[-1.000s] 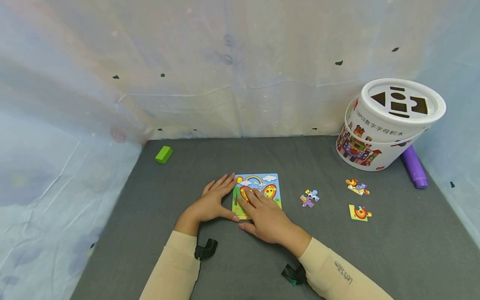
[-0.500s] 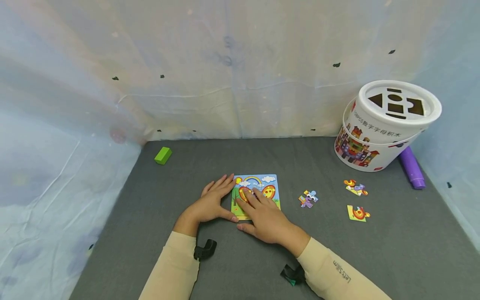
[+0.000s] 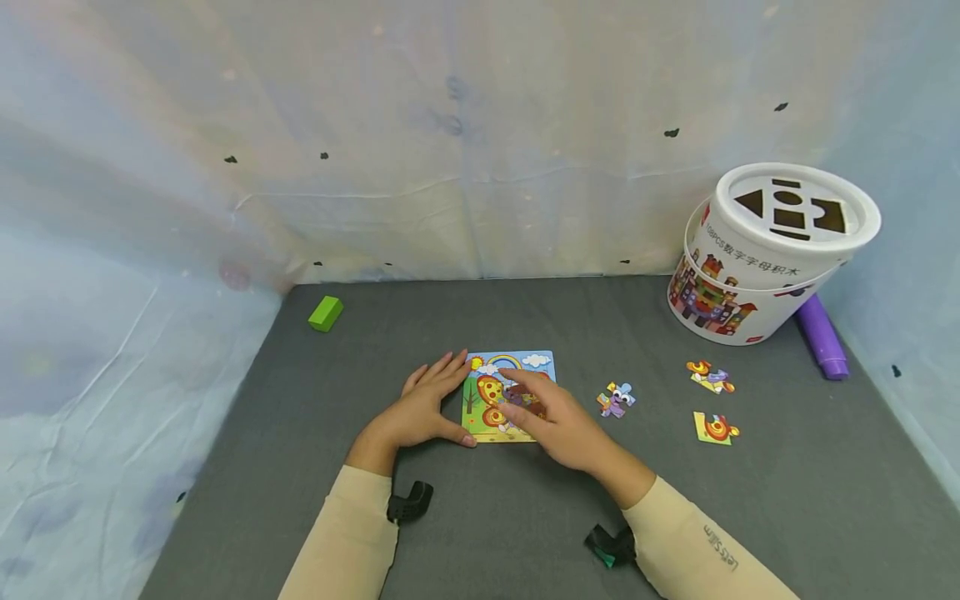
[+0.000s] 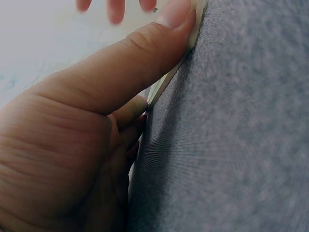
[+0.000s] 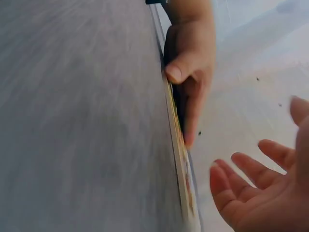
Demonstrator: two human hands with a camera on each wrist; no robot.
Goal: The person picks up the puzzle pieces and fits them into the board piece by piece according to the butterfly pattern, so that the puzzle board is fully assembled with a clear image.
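A small square jigsaw puzzle board (image 3: 534,361) with a rainbow, clouds and a butterfly picture lies flat on the grey table. Along its left edge rests my left hand (image 3: 420,406), fingers straight, with the thumb at the near left corner; the left wrist view has that thumb (image 4: 145,46) against the board's edge. My right hand (image 3: 561,423) hovers over the board's right side, holding nothing, and hides part of the picture. In the right wrist view its fingers (image 5: 256,169) are spread and apart from the board. A brownish patch shows under the hand.
Loose puzzle pieces lie right of the board: a purple-and-blue one (image 3: 617,400), one (image 3: 710,377) farther right, and a yellow-cornered one (image 3: 716,428) below it. A white bucket (image 3: 772,258) and purple cylinder (image 3: 823,337) stand back right. A green block (image 3: 326,313) lies back left.
My right hand has lifted off the board and drawn back to the right, uncovering more of the butterfly picture. My left hand stays at the board's left edge.
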